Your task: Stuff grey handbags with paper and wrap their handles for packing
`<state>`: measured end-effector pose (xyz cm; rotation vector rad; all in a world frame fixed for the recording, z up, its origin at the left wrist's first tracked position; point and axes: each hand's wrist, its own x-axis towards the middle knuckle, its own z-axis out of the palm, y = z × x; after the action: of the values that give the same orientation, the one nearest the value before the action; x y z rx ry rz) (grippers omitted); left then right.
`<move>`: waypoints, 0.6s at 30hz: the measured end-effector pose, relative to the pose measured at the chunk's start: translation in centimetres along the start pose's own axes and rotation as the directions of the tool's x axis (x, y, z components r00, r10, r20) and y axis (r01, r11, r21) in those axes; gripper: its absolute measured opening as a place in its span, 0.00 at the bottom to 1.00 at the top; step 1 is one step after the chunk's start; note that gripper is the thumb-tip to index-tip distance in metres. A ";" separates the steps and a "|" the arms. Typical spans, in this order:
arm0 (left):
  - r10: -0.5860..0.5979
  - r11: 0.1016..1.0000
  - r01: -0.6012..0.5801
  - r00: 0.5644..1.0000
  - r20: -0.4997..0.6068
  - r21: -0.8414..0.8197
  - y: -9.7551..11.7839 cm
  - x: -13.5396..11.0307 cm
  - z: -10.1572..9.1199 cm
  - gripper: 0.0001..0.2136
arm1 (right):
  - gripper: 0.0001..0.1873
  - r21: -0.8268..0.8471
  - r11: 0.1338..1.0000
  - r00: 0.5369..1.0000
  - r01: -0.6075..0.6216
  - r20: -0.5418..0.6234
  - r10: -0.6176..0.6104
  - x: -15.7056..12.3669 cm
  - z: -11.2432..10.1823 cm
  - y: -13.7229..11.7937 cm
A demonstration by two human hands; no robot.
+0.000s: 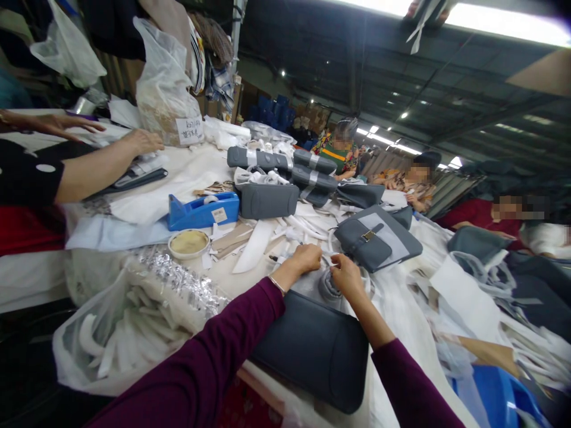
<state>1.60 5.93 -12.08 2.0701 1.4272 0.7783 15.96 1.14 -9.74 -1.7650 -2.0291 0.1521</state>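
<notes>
Just beyond a dark grey bag (312,351) lying on the table, my two hands come close together. The fingers of my left hand (307,257) are closed in a pinch; what they hold is too small to make out. My right hand (347,276) is also pinched, its fingertips near a pale strip between the hands. Under its fingers is a coiled grey strap (329,286), partly covered. To the right of my hands, a grey buckled bag (379,238) rests at a tilt with a pale sheet on it.
Left of my hands stand a blue tape dispenser (203,211) and a round tub (188,244) of yellowish paste. Several wrapped grey bags (269,200) lie behind. A plastic sack (120,339) holds white strips. A co-worker's hands (145,142) work at left; other people sit beyond.
</notes>
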 end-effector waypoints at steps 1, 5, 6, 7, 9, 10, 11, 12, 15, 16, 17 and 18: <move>0.003 1.000 -0.003 0.999 -0.033 -0.003 0.0 0.0 -0.2 0.06 | 0.17 0.005 1.000 1.000 -0.022 -0.013 0.022 0.0 -0.1 0.0; -0.015 0.996 -0.003 0.981 -0.192 -0.093 -0.2 0.2 -1.0 0.07 | 0.17 0.016 0.998 0.998 -0.059 -0.019 0.060 0.2 -0.2 -0.2; -0.019 0.992 -0.009 0.974 -0.224 -0.125 -0.2 0.4 -1.1 0.07 | 0.16 0.020 0.998 0.998 -0.062 -0.010 0.063 0.3 -0.3 -0.3; -0.020 0.987 -0.020 0.968 -0.251 -0.157 -0.3 0.5 -1.2 0.06 | 0.15 0.025 0.998 0.998 -0.063 0.002 0.063 0.4 -0.3 -0.3; -0.015 0.974 -0.053 0.956 -0.294 -0.221 -0.5 0.7 -1.5 0.06 | 0.13 0.044 0.997 0.998 -0.056 0.024 0.055 0.7 -0.3 -0.3; -0.010 0.965 -0.073 0.950 -0.312 -0.252 -0.5 0.7 -1.5 0.06 | 0.12 0.059 0.997 0.998 -0.049 0.034 0.047 0.9 -0.3 -0.3; -0.003 0.955 -0.095 0.944 -0.330 -0.281 -0.6 0.8 -1.6 0.06 | 0.12 0.077 0.996 0.998 -0.043 0.042 0.040 1.1 -0.3 -0.4; 0.005 0.944 -0.119 0.938 -0.347 -0.308 -0.6 0.8 -1.7 0.06 | 0.13 0.097 0.995 0.998 -0.039 0.046 0.034 1.3 -0.3 -0.4; 0.042 0.905 -0.197 0.923 -0.382 -0.377 -0.4 0.5 -1.9 0.06 | 0.14 0.153 0.988 0.999 -0.027 0.039 0.022 1.8 -0.5 -0.8; 0.059 0.893 -0.221 0.921 -0.384 -0.393 -0.3 0.4 -2.0 0.06 | 0.14 0.206 0.978 0.999 -0.024 0.049 0.014 1.8 -0.6 -1.1; 0.089 0.876 -0.254 0.921 -0.380 -0.410 -0.1 0.3 -2.1 0.06 | 0.15 0.295 0.955 0.997 -0.026 0.073 0.005 1.8 -0.7 -1.4; 0.135 0.851 -0.299 0.919 -0.371 -0.432 0.0 0.1 -2.1 0.06 | 0.15 0.408 0.912 0.995 -0.039 0.099 -0.001 1.8 -0.7 -1.8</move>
<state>0.14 6.25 -10.55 1.7755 1.0067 1.4709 14.41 2.43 -7.95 -1.5335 -1.8722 0.6352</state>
